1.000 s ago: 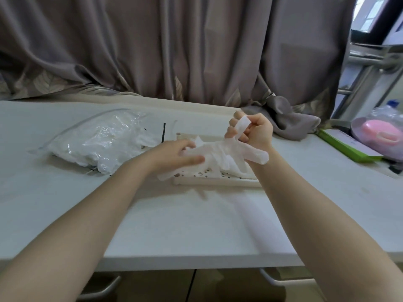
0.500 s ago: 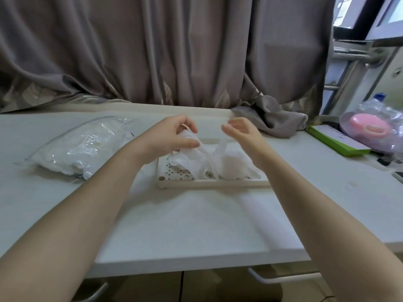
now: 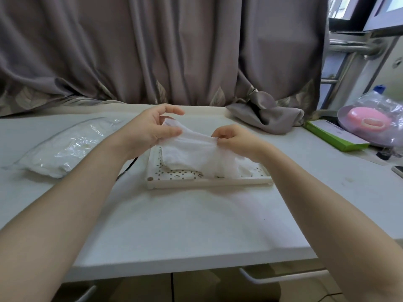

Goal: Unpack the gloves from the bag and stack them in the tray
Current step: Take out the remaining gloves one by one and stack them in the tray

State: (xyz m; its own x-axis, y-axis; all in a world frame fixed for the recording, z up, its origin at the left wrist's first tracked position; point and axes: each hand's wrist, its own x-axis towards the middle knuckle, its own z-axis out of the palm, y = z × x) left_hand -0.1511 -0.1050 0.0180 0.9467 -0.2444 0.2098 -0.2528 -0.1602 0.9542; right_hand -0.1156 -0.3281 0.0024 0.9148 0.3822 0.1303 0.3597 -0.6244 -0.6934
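A thin white glove [image 3: 192, 149] is pinched above the tray [image 3: 209, 182] by the left hand [image 3: 150, 129] and right hand [image 3: 233, 138]; it should be spread flat, then lowered squarely onto the stack.

White table [image 3: 185, 225], with a grey curtain [image 3: 163, 51] hanging behind its far edge and a bunched curtain end [image 3: 268, 115] resting on the table's far right part. Right of that bunch: a green box [image 3: 333, 136], then a pink item in clear plastic wrap [image 3: 370, 120].
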